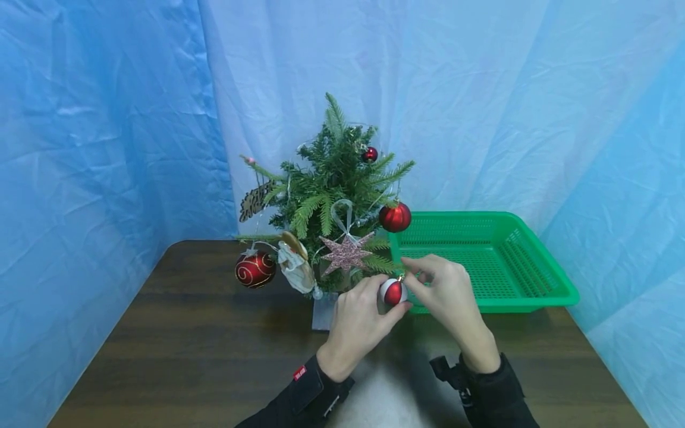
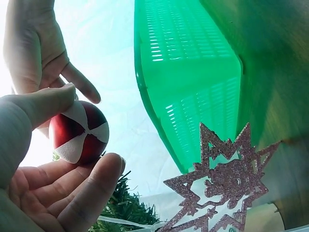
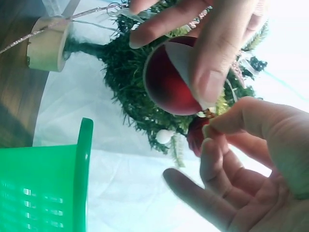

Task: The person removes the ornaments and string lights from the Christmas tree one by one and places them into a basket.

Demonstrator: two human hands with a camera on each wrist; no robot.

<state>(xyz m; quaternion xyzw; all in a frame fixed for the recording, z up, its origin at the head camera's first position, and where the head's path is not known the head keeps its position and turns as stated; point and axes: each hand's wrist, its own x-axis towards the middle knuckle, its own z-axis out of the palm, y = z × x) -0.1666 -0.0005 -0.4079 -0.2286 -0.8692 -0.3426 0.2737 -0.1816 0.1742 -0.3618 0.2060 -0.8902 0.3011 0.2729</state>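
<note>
Black sleeves (image 1: 283, 405) up close, and beyond them a red-and-white bauble (image 1: 395, 292) held just beside the tree's (image 1: 329, 172) lower right branches!
Left hand (image 1: 356, 320) grips it by the sides, right hand (image 1: 449, 297) pinches at its gold cap (image 1: 401, 277); cap and axis lean up and rightward, out from the tree. The left hand masks part of it; what sits inside the right pinch is hard to make out.

The left fingers (image 3: 215, 70) partly hide the red-and-white bauble (image 3: 169, 79).
</note>
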